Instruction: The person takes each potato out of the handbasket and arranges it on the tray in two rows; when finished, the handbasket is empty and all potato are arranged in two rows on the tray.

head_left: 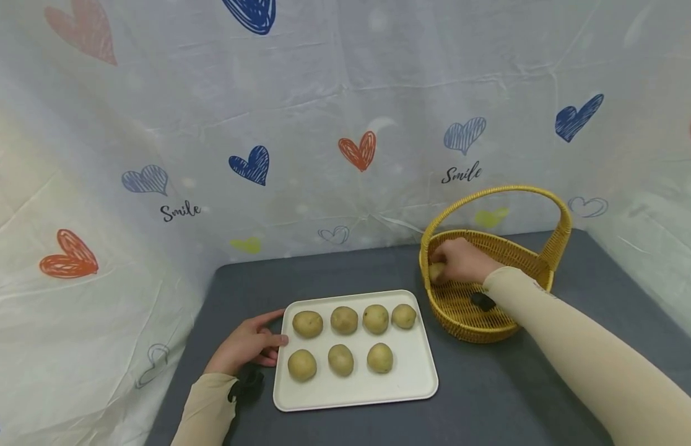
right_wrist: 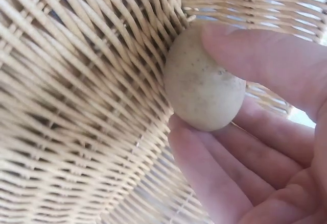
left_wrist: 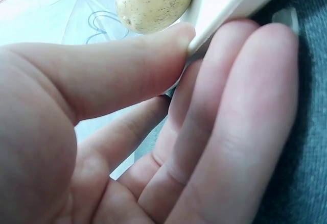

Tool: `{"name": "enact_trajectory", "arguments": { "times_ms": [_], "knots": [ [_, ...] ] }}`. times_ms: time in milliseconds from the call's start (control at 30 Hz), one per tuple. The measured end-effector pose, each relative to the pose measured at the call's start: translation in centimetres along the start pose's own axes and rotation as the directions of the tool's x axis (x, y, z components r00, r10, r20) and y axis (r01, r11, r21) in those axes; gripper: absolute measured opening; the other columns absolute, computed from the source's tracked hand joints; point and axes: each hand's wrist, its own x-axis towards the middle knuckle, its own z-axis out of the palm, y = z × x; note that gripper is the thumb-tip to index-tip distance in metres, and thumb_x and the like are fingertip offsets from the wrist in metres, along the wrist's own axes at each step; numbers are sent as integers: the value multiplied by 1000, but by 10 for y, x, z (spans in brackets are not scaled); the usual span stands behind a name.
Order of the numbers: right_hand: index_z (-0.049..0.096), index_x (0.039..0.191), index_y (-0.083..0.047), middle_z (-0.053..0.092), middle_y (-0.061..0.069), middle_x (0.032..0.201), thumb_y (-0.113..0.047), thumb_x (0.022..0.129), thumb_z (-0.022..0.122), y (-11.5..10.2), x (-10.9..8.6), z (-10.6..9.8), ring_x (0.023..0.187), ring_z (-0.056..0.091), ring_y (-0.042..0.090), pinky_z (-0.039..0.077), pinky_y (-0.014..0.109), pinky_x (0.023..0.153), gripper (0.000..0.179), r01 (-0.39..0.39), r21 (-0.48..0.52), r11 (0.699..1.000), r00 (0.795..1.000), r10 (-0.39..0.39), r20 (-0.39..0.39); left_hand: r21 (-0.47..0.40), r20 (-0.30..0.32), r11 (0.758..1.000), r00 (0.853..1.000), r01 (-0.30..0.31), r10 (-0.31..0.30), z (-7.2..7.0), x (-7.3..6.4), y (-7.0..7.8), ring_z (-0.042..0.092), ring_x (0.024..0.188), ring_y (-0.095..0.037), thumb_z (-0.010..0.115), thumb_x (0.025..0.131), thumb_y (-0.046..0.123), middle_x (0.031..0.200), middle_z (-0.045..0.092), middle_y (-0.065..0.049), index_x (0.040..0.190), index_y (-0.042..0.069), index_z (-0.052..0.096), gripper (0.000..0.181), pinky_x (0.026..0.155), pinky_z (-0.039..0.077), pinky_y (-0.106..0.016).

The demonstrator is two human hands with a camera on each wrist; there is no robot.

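Observation:
A white rectangular tray (head_left: 356,393) lies on the table with several potatoes (head_left: 343,320) in two rows, the back row longer than the front one. My left hand (head_left: 247,344) pinches the tray's left edge; the left wrist view shows the thumb (left_wrist: 153,60) on the rim and the fingers beneath. Inside the yellow wicker basket (head_left: 473,331), my right hand (head_left: 465,260) grips a potato (right_wrist: 202,89) between thumb and fingers, close against the woven wall. No other potato shows in the basket, though the hand and forearm hide part of it.
The basket's tall arched handle (head_left: 501,189) rises over my right hand. A dark grey cloth covers the table (head_left: 256,285). Behind it hangs a pale curtain (head_left: 301,223) printed with hearts. A black wrist-camera piece (head_left: 482,301) shows under the right wrist.

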Motion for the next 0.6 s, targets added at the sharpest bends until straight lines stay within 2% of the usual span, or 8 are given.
{"name": "enact_trajectory", "arguments": {
  "times_ms": [200,433,600],
  "knots": [
    [80,118,-4,79,10,111,-16,85,87,-1,-17,-13,93,68,22,57,41,81,35,-24,34,999,999,25,-39,-2,17,1000,1000,-3,3,0,0,0,70,67,-19,87,91,20,80,69,-10,166,18,47,85,67,68,-40],
    [80,123,-5,80,8,112,-25,87,89,-9,-48,-25,96,71,21,59,45,86,42,-3,0,1000,987,3,-159,2,7,1000,1000,4,-4,-1,0,-1,70,67,-18,87,92,22,81,71,-11,165,19,48,83,66,67,-39],
    [78,126,-7,80,6,112,-30,88,92,-22,-75,-25,101,75,23,62,47,87,46,-15,55,998,978,26,-206,-6,20,1000,1000,0,0,-2,0,-1,72,69,-19,86,92,23,83,72,-12,165,19,47,83,67,67,-38]
  ]
}}
